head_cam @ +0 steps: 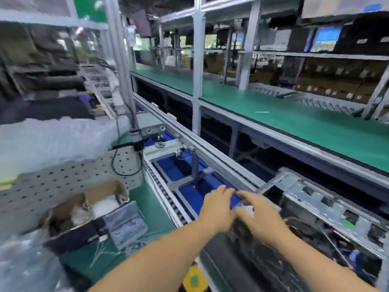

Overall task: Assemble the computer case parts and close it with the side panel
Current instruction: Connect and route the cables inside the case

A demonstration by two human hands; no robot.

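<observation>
Head view: one open silver sheet-metal computer case (328, 213) lies on the conveyor line at lower right, its interior exposed. The left hand (217, 209) and right hand (260, 216) meet at its near-left end, fingers loosely curved over a small pale part; blur hides whether either one grips it. The case is judged rigid, fairly heavy and sharp-edged; hold it by the folded frame rails. Count: one case, two hands, one brown cardboard box (69, 209).
</observation>
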